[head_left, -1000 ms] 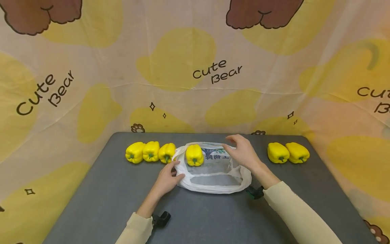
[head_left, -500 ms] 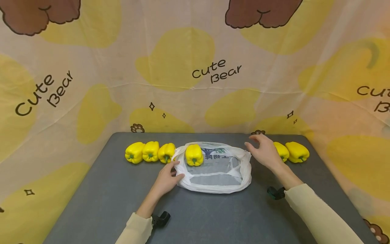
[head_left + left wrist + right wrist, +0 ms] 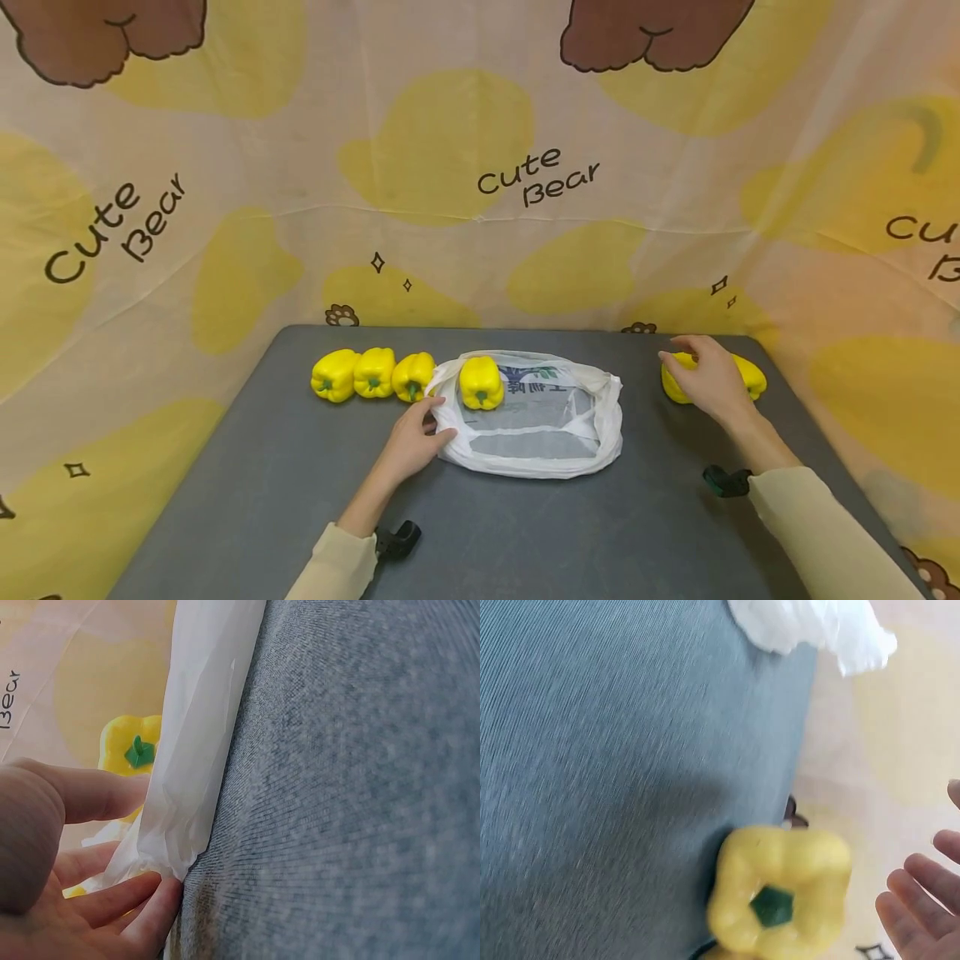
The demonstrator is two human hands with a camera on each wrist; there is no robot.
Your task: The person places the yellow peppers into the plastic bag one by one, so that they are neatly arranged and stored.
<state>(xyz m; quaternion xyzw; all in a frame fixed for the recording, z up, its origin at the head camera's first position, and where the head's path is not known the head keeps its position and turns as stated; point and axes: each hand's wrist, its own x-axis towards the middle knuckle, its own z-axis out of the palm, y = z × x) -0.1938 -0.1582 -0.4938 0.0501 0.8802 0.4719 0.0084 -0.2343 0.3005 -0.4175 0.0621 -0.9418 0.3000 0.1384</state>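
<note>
A white plastic bag [image 3: 525,467] lies with its mouth spread in the middle of the table. One yellow bell pepper [image 3: 482,383] is inside the bag, at its left. My left hand [image 3: 411,437] holds the bag's left rim; the left wrist view has thumb and fingers [image 3: 112,900] around the white plastic [image 3: 195,735]. At the right, my right hand [image 3: 705,379] is over a pair of yellow bell peppers and partly hides them, fingers apart. In the right wrist view a bell pepper [image 3: 780,892] is beside the right hand's fingers [image 3: 922,900], with a gap between.
Several yellow bell peppers [image 3: 373,372] stand in a row left of the bag, along the grey table's [image 3: 525,542] back. A printed cloth [image 3: 420,250] hangs behind and at both sides. Each wrist bears a black camera mount [image 3: 726,481].
My right hand has moved right, from above the bag to the right-hand bell peppers. My left hand stays at the bag's left rim.
</note>
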